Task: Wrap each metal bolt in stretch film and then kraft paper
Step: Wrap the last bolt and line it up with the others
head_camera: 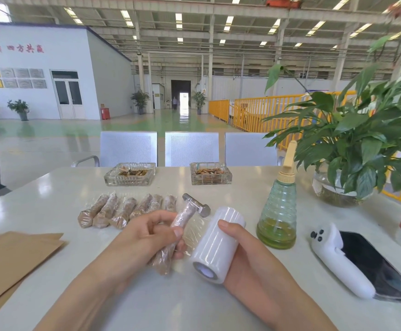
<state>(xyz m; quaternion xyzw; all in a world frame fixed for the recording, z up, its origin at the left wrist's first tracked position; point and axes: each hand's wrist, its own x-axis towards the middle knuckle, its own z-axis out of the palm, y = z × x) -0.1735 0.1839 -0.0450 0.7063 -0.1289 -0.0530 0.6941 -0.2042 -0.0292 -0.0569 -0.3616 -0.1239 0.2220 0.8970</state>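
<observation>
Your left hand [146,231] grips a bolt [170,237], fingers curled round it. Right hand [237,247] holds the film roll [215,244] just beside; film [194,231] spans btwn them.

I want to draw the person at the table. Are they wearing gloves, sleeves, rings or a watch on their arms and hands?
No gloves: both the left hand and the right hand are bare. No sleeves show either; both forearms are uncovered right down to the bottom edge of the picture. I can see no ring, watch or bracelet on the parts in view. The fingernails look short and plain.
</observation>
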